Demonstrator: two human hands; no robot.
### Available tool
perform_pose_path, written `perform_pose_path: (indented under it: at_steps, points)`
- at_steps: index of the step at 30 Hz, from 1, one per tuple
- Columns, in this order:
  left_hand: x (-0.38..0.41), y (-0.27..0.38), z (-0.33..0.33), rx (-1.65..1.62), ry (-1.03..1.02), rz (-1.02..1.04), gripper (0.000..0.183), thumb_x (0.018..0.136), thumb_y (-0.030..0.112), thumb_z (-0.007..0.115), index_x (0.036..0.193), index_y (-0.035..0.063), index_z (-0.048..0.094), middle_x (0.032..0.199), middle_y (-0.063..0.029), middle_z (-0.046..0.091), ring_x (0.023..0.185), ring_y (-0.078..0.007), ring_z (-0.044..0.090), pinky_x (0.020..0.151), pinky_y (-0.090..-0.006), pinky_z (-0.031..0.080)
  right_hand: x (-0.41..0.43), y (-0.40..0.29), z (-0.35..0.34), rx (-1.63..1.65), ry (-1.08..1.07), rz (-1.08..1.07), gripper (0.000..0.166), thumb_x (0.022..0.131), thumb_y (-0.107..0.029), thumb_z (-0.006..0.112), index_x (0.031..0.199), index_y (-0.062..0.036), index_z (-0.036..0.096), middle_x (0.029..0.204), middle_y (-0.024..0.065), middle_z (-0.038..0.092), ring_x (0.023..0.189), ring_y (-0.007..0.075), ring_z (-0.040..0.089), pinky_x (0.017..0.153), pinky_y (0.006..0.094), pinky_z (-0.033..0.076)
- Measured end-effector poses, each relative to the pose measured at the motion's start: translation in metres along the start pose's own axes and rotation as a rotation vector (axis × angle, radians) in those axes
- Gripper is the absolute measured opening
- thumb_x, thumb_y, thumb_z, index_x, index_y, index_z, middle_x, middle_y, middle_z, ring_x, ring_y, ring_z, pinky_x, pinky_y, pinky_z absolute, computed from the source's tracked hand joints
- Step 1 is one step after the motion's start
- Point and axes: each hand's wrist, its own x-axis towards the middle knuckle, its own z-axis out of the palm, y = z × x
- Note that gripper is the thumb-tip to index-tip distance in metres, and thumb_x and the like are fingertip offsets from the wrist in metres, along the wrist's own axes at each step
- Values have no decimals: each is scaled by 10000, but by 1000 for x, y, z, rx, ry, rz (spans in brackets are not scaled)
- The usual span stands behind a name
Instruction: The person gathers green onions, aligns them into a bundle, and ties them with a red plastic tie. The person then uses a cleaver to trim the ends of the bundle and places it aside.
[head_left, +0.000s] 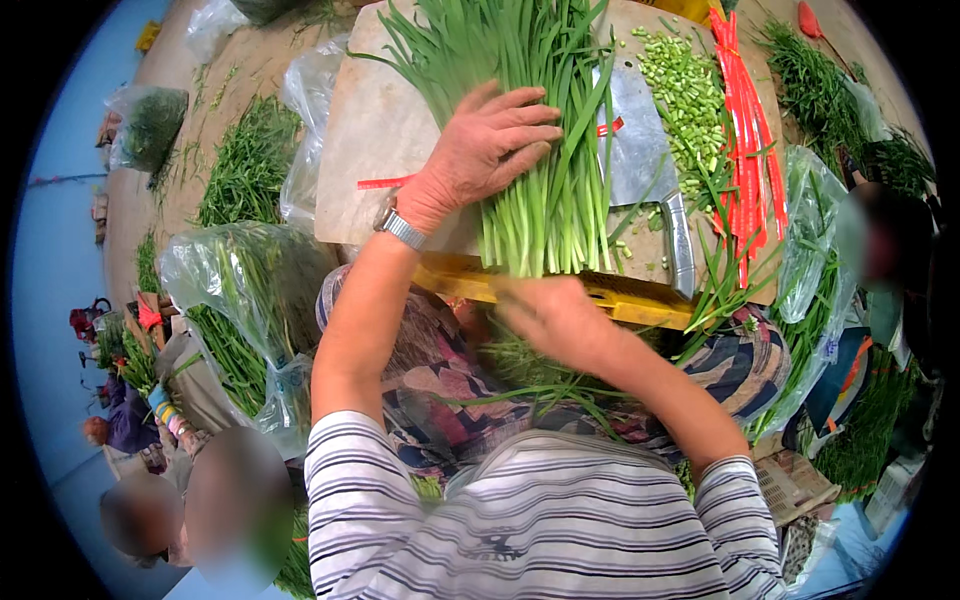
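A large bunch of green garlic chives lies on a pale board, its light stem ends toward me near the board's front edge. My left hand, with a wristwatch on its wrist, rests on top of the bunch with its fingers spread. Blurred by motion, my right hand is just below the stem ends; its fingers and anything in them cannot be made out. Right of the bunch lies a metal cleaver, its handle toward me. Short cut stem pieces are heaped beyond the blade, beside red printed strips.
A yellow plastic crate is under the board. Loose greens lie on my lap. Plastic bags of greens stand at left and right. More piles of greens are on the floor. Other people are at lower left and far right.
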Motion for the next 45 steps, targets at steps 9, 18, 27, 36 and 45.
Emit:
perform_pose_path:
  at_steps: [9, 18, 27, 36, 45]
  points:
    - [1, 14, -13, 69, 122, -10, 256, 868, 136, 591, 1113, 149, 665, 1257, -20, 603, 1259, -249, 483, 1118, -462, 238, -24, -11, -56, -185, 421, 135, 306, 827, -145, 647, 1062, 36, 572, 892, 209, 623, 745, 384, 609, 681, 469, 482]
    - [13, 30, 14, -65, -140, 158, 294, 853, 236, 529, 1114, 172, 649, 1149, -2, 637, 1233, -201, 498, 1127, -483, 205, 9, 27, -7, -548, 389, 182, 394, 874, -197, 559, 1160, 60, 477, 940, 229, 583, 839, 401, 585, 738, 495, 460]
    - [5, 37, 16, -18, -23, -2, 136, 831, 162, 550, 877, 124, 673, 923, 11, 640, 1069, -193, 551, 1098, -456, 217, 55, 68, -94, -361, 656, 243, 290, 844, -244, 641, 1037, -27, 643, 811, 174, 672, 760, 368, 643, 680, 436, 504]
    - [-1, 31, 16, -52, 51, -44, 172, 852, 158, 513, 829, 117, 679, 936, -15, 643, 1061, -218, 550, 1077, -440, 255, 82, 78, -94, -489, 607, 317, 266, 840, -276, 625, 949, -45, 701, 812, 179, 674, 773, 364, 649, 727, 429, 513]
    - [-7, 26, 15, -104, 122, -78, 193, 855, 144, 495, 822, 108, 682, 933, -19, 644, 1072, -229, 547, 1079, -441, 261, 50, 68, -80, -527, 590, -23, 155, 830, -117, 642, 967, -52, 675, 786, 145, 637, 710, 329, 627, 654, 405, 501]
